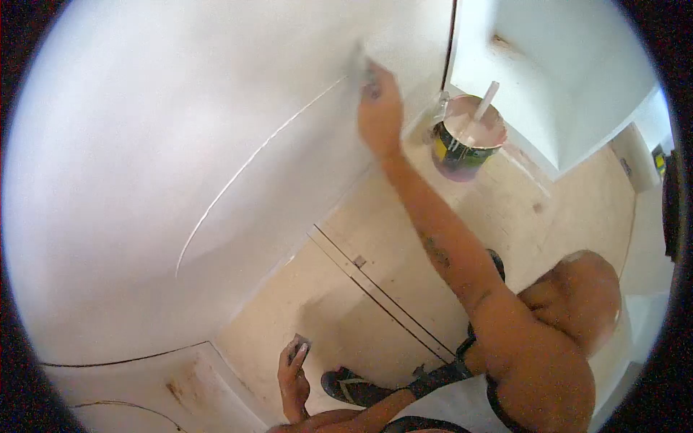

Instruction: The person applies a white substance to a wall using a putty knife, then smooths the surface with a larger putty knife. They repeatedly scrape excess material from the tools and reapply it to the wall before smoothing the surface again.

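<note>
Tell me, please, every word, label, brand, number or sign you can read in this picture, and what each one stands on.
No text can be read anywhere.
Paint bucket: its side carries a yellow, green and dark label, too blurred to read.
Dark object at the far right edge: a small yellow patch, too small to read.
White wall, floor and the tools in both hands: no writing shows.

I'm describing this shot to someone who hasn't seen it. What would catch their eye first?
The broad white wall fills the left, with a thin curved line running across it. The right hand stretches up and presses a flat tool against that wall, while a paint-smeared bucket with a stick in it stands on the floor just beyond. Low down, the left hand holds a small dark tool.
</note>
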### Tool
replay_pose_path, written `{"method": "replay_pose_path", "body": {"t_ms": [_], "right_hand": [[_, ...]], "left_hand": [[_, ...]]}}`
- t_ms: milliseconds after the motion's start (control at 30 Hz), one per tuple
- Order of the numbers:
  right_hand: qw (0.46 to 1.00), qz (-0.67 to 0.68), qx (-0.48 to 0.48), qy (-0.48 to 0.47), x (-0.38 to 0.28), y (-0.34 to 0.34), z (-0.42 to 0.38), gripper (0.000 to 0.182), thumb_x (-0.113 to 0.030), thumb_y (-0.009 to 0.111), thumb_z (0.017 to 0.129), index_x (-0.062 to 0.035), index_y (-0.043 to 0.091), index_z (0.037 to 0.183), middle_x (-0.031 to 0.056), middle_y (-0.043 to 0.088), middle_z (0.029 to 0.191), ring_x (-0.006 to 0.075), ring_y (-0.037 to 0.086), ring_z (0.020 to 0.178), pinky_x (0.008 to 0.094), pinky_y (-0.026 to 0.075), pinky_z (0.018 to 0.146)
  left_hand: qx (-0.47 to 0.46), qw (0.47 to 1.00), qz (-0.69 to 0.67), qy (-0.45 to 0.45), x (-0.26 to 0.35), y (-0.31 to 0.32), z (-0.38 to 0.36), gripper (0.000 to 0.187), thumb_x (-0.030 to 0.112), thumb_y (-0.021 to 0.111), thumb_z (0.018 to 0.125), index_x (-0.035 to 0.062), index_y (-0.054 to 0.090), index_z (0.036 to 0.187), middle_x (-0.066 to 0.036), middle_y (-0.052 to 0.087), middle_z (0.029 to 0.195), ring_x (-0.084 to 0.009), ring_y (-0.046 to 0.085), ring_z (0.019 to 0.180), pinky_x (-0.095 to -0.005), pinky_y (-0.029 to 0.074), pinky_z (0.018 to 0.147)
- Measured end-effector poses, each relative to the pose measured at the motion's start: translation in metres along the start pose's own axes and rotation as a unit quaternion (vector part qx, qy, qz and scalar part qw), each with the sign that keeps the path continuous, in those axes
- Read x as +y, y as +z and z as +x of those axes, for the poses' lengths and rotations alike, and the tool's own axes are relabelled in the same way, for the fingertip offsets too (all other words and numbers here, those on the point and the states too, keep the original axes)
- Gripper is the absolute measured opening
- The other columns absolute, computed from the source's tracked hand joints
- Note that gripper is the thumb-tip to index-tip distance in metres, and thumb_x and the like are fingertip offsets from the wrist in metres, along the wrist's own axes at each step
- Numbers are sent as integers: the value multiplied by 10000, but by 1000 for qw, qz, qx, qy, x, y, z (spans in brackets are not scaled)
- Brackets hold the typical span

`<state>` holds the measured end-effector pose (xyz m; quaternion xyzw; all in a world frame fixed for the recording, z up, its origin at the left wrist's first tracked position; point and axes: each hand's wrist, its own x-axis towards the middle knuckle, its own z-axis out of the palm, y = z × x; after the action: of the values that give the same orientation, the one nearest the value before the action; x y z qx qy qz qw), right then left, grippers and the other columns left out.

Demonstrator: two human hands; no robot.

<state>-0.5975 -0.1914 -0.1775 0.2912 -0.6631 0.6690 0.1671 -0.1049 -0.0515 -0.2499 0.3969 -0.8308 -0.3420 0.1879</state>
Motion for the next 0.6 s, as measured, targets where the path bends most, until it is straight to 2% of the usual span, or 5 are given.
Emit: {"method": "replay_pose_path", "body": {"t_ms": [133, 233, 467, 533, 600], "right_hand": [[995, 53, -83, 4, -12, -17, -20, 367, -21, 514, 901, -5, 573, 1262, 219, 593, 1234, 387, 556, 1154, 416, 424, 1012], [998, 23, 3, 54, 7, -36, 16, 335, -67, 509, 940, -2, 568, 1264, 225, 604, 1210, 394, 577, 1124, 417, 443, 985], [995, -8, -30, 92, 25, -24, 35, 314, -79, 520, 947, 8, 567, 1245, 228, 608, 1167, 391, 588, 1106, 417, 453, 966], [999, 29, -11, -25, 19, -10, 11, 352, -24, 552, 882, 13, 570, 1232, 225, 597, 1162, 399, 573, 1106, 429, 445, 973], [998, 21, -30, -46, 0, 2, -18, 406, 1, 564, 837, 13, 560, 1243, 225, 584, 1170, 403, 560, 1103, 434, 440, 975]], "left_hand": [[-5, 1000, 3, -15, 6, 5, 11, 560, -229, 416, 837, 121, 654, 1204, -203, 558, 1294, -353, 550, 1223, -421, 463, 1034], [-17, 999, -7, -51, 8, 4, 16, 557, -230, 416, 830, 114, 664, 1191, -200, 558, 1293, -354, 546, 1228, -423, 459, 1038], [2, 999, -14, -47, -3, 11, 8, 630, -251, 338, 786, 98, 653, 1205, -196, 551, 1299, -343, 541, 1237, -430, 450, 1057], [5, 998, -31, -55, -3, 12, 3, 639, -248, 326, 785, 97, 644, 1218, -194, 547, 1303, -339, 539, 1239, -428, 451, 1057], [-5, 997, -16, -80, -3, 11, 2, 641, -236, 343, 771, 94, 627, 1241, -189, 539, 1312, -343, 533, 1244, -425, 452, 1055]]}}
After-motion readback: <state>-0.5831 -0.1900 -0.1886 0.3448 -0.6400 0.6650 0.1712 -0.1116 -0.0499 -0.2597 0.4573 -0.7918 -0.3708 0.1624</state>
